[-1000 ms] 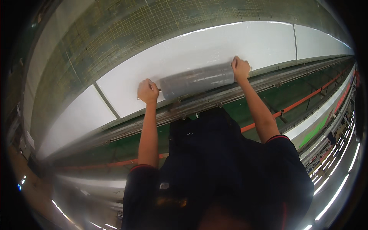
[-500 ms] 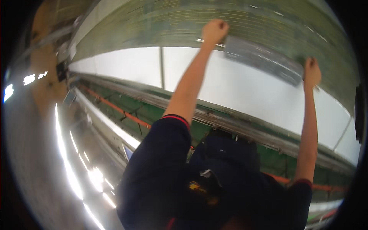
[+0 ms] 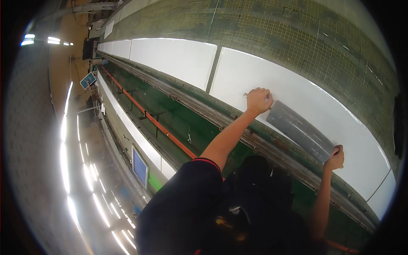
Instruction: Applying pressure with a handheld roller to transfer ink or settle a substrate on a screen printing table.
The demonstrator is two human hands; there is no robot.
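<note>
A long grey roller (image 3: 299, 129) lies aslant on a white panel (image 3: 340, 119) close to its near edge. My left hand (image 3: 259, 101) is closed on the metal handle at the roller's upper-left end. My right hand (image 3: 334, 157) is closed on the handle at its lower-right end, with the forearm reaching up from below. Other white panels (image 3: 170, 59) continue in the strip to the left, split by narrow gaps.
A green gridded table surface (image 3: 297, 34) runs along the far side. A metal rail (image 3: 280, 151) borders the near edge. Below are an orange bar (image 3: 157, 123), a second long white strip (image 3: 127, 123) and a blue framed board (image 3: 140, 165).
The roller went out over the gridded surface beyond the white strip half a second ago and is now back on the white panel near its edge, both hands gripping. My view has swung round.
</note>
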